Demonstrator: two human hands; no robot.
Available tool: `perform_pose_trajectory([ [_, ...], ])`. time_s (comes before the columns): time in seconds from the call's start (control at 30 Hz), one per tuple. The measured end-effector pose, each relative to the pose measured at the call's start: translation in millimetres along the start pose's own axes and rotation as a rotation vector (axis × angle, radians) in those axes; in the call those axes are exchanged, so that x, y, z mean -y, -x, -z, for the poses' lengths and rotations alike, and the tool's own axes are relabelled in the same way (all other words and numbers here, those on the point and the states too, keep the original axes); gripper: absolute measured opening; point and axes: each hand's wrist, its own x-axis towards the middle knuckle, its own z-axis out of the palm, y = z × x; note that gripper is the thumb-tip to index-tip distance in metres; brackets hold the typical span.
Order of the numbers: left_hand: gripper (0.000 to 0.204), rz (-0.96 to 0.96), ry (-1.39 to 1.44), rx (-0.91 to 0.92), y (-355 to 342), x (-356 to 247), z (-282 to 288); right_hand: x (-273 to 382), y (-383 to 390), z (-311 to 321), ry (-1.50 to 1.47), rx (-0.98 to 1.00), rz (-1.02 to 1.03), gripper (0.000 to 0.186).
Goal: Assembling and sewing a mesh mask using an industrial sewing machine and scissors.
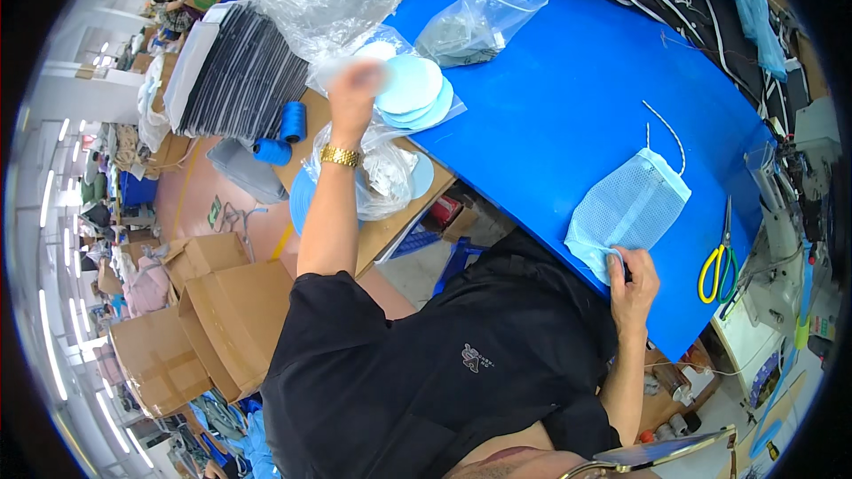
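On the blue table lies a light blue mesh pouch (632,204) with a white cord at its far end. My right hand (634,288) pinches the pouch's near edge between thumb and fingers. Reaching far to the left, my left hand (357,87) is beside a stack of light blue fabric discs (410,89) on clear plastic. Its fingers are smeared by motion, so whether it holds a disc cannot be made out. Right of the pouch rest scissors (717,268) with yellow and green handles.
A clear bag with dark contents (466,40) lies at the blue table's (524,133) far edge. Blue thread spools (293,121) sit by a tall stack of dark sheets (240,71). Cardboard boxes (235,319) stand at the left, a sewing machine (785,257) at the right.
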Motion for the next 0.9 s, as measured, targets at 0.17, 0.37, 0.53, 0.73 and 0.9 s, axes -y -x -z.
perform_pose_trajectory([
  [0.17, 0.015, 0.183, 0.31, 0.113, 27, -52, -40, -1, 2, 1, 0.002, -0.023, -0.008, 0.011],
  [0.37, 0.02, 0.173, 0.439, 0.24, 71, -93, -116, -3, 4, -3, -0.022, -0.056, 0.006, 0.013],
  [0.53, 0.03, 0.168, 0.502, 0.543, 95, -111, -149, -1, 0, -5, -0.022, -0.071, 0.002, 0.013],
  [0.73, 0.031, 0.5, 0.861, 0.881, 106, -147, -145, -5, 1, -8, -0.027, -0.098, 0.012, 0.013],
  [0.9, 0.022, 0.364, 0.514, 0.756, 108, -134, -145, -6, 4, -7, -0.028, -0.123, 0.019, 0.013],
])
